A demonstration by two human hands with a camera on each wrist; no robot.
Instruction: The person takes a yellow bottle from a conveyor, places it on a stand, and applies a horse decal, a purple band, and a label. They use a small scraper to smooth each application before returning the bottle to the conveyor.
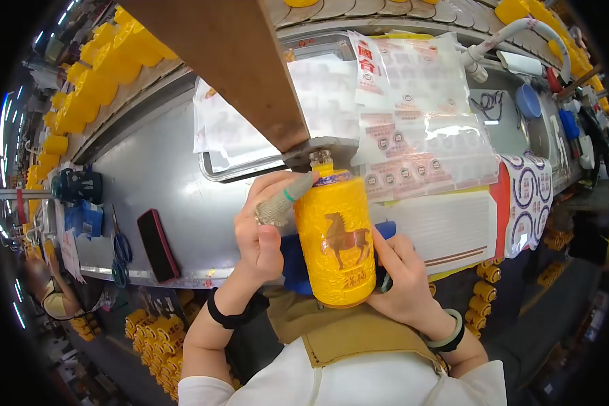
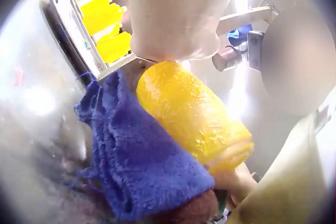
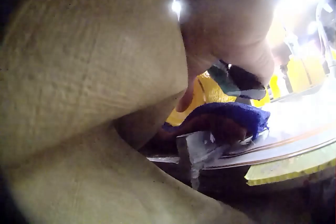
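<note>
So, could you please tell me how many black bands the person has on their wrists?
2: one band around the wrist of the left hand, another band around that of the right hand, beside a pale green bangle.

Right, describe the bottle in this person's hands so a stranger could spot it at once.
From the metal worktable, come to its near edge, by the khaki apron. Between the left hand and right hand is a yellow bottle bearing a brown horse. Unlike the yellow items lined up at upper left, it is being held.
</note>
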